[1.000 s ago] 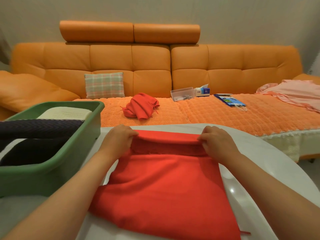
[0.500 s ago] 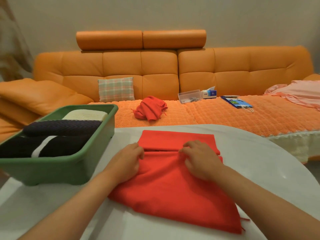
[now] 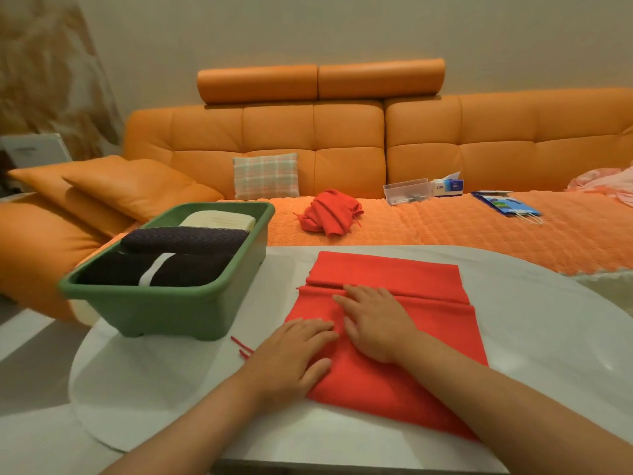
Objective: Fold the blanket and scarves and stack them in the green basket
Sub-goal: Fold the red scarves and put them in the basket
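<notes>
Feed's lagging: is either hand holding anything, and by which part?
Nothing is held: the left hand and right hand press flat on the scarf, near its middle.

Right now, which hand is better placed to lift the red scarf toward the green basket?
Probably left: the left hand lies on the red scarf nearest the green basket; the right hand rests farther away.

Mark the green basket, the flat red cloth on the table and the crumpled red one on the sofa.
green basket [image 3: 164,310]: head view, front wall.
flat red cloth [image 3: 387,269]: head view, far folded flap.
crumpled red cloth [image 3: 330,214]: head view, middle of the heap.
</notes>
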Motion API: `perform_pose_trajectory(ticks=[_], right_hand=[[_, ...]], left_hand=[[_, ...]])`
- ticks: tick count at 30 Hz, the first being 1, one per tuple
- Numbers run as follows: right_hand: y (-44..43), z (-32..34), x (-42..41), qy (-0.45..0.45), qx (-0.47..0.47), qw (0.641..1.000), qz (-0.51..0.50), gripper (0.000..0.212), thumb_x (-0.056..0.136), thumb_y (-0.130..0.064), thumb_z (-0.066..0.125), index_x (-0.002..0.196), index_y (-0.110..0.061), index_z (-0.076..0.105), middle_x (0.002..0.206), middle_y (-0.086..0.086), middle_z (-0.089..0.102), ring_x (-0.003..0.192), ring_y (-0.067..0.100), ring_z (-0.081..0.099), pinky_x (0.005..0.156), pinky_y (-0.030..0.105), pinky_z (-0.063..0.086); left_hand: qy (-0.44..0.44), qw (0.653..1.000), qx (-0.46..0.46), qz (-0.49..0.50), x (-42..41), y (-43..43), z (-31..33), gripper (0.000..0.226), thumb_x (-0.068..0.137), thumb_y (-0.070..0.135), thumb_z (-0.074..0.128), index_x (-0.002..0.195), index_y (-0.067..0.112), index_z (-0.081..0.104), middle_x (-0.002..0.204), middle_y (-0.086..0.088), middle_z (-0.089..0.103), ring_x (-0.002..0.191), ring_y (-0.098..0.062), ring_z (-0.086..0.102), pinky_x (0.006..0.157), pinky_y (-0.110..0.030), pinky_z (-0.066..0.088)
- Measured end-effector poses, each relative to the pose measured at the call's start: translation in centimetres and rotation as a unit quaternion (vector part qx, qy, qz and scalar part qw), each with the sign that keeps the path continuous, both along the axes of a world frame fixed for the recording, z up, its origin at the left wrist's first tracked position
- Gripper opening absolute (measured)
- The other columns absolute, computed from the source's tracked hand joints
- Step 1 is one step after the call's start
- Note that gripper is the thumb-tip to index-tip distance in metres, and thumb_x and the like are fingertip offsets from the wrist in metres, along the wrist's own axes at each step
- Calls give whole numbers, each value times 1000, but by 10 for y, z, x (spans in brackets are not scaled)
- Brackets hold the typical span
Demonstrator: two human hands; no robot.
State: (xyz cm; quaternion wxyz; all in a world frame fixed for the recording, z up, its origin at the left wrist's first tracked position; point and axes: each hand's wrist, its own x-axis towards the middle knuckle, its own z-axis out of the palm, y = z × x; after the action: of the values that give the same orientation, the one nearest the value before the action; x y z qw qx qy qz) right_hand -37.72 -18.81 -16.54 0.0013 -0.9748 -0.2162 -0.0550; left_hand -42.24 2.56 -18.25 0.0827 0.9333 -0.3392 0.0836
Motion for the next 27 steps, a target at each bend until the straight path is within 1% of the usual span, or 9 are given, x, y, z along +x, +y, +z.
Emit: perform_pose_trajectory(ticks=[2,6,8,10,12,14,16,19,27], right_hand=[[19,-7,3,105,72,992,18,57,102,-46,17,157,-31,22,166,4,12,153,20,11,123,44,11],[30,-16,17,132,58,990,-4,55,106,-42,23,159,-32,14,167,0,-2,153,15,-3,124,43,-1],[27,-11,25,135,82,987,12,52,105,-40,31,156,-28,28,166,2,12,153,18,9,124,38,7],[19,1,31,117,184,976,18,40,103,-31,42,139,-21,57,151,5,47,143,18,38,117,32,27],[0,15,42,48,280,958,-25,31,98,-19,49,119,-19,71,129,3,67,123,20,58,105,31,41],[-30,25,56,-25,311,947,-74,31,92,-8,52,111,-18,74,118,4,71,113,23,62,99,35,46],[-63,29,69,-62,282,949,-124,33,91,-6,51,109,-20,74,116,4,70,112,26,61,97,39,47],[-102,24,82,-44,208,958,-192,38,92,-10,49,121,-25,68,128,1,64,119,25,57,100,40,45],[-146,-3,117,83,46,976,-196,70,93,-11,40,158,-26,20,164,6,22,149,22,24,119,41,24]], left_hand=[[9,1000,-13,6,1,7,0,61,93,62,30,144,32,43,155,11,34,143,-9,28,119,-32,18],[127,989,61,49,2,20,-4,92,75,89,4,155,43,10,165,11,1,151,-8,-3,123,-35,5],[119,990,36,64,7,16,7,87,79,85,8,150,41,32,162,8,23,149,-11,16,120,-34,16],[79,994,2,78,19,10,19,74,84,72,11,123,35,62,133,10,57,128,-12,47,103,-34,33],[48,994,-36,88,39,4,30,59,89,62,20,98,25,65,104,8,65,104,-17,58,89,-36,40],[35,990,-94,101,66,-6,35,38,94,46,37,96,22,66,101,6,68,99,-19,60,89,-38,44],[38,982,-148,108,95,-24,39,23,97,26,45,104,22,67,107,2,70,103,-20,62,91,-38,47],[57,980,-150,114,141,-57,40,29,99,15,43,119,18,63,121,-3,67,112,-23,60,96,-40,47],[71,992,9,103,231,-104,27,54,98,8,39,151,19,35,156,-4,36,142,-22,35,114,-34,29]])
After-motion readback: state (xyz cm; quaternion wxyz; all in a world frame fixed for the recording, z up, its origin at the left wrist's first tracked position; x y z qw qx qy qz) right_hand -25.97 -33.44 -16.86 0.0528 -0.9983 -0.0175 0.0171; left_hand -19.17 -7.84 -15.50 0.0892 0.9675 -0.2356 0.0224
